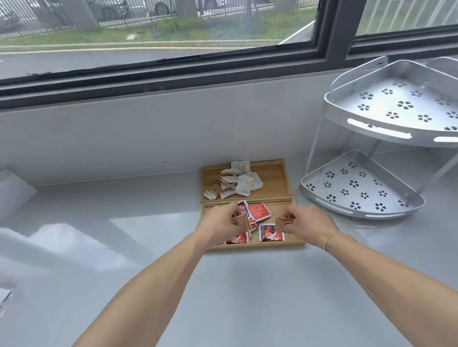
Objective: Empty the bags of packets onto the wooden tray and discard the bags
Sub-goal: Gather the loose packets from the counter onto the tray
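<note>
Both hands, left point(222, 221) and right point(309, 221), pinch brown packets point(281, 225) over the wooden tray point(284, 240); print unreadable.

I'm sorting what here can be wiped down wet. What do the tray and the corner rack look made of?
The tray looks like light wood or bamboo, matte, with faint grain and a warm tan colour. The corner rack looks like silvery sheet metal, perhaps aluminium: bright glare on its rims and punched flower-shaped holes.

One head-worn view looks forward and down across the counter point(234, 298) toward the window point(138, 28).
</note>
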A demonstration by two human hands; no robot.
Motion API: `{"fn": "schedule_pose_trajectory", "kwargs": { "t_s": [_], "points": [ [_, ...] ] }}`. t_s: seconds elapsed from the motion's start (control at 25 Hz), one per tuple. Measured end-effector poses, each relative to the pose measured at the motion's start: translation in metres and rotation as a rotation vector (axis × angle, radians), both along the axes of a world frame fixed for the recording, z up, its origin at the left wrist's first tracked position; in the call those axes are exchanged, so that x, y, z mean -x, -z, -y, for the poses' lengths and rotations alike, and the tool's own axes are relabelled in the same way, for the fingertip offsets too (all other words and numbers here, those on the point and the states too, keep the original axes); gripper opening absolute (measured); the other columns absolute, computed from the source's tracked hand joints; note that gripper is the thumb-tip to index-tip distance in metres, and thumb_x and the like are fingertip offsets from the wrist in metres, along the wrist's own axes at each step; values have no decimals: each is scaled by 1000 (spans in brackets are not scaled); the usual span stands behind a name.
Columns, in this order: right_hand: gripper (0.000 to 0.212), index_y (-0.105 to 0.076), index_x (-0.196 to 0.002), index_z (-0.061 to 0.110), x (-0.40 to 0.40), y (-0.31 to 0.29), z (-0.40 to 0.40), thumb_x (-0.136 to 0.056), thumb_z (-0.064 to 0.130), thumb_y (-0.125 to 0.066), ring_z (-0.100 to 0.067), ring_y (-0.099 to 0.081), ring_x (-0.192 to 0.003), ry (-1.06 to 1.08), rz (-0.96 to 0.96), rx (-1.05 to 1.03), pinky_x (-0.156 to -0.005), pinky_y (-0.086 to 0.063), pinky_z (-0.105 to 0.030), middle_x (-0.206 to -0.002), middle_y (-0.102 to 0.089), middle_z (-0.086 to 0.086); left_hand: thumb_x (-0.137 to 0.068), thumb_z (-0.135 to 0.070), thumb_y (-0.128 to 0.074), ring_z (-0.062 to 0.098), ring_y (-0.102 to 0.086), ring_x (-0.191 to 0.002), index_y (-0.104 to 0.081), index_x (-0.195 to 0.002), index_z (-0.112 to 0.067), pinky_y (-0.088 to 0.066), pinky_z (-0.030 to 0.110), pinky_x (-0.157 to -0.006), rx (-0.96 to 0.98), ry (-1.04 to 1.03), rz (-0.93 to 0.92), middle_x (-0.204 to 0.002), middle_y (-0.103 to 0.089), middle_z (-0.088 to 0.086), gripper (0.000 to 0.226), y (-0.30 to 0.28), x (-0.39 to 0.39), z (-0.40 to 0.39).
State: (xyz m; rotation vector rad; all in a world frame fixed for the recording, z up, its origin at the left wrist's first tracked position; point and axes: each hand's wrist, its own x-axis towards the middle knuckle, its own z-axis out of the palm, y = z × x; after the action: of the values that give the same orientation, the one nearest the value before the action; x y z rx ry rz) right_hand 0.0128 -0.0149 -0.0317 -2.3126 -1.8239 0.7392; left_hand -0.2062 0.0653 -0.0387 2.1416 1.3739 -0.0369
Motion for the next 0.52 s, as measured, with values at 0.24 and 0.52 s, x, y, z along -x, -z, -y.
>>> {"fn": "schedule_pose_trajectory", "kwargs": {
  "t_s": [0.24,0.52],
  "points": [
    [20,-62,-109,26,-11,11,-68,-89,30,-61,-27,-63,-100,-48,112,-11,-75,-46,-31,-110,-70,-4,-83,-31,-62,24,-60,-87,-60,-105,-20,-51,35,-69,-49,32,-77,-102,-69,3,24,1,-29,-68],
    [27,-63,-116,24,-19,34,-134,-91,19,-55,-31,-64,-102,-115,161,2,-73,-46,-33,-113,-69,-8,-81,-26,-64,29,-63,-86,-60,-99,-26,-46,33,-61,-95,22,-172,-100,-71,4,19,30,-66,-117]
  ]
}}
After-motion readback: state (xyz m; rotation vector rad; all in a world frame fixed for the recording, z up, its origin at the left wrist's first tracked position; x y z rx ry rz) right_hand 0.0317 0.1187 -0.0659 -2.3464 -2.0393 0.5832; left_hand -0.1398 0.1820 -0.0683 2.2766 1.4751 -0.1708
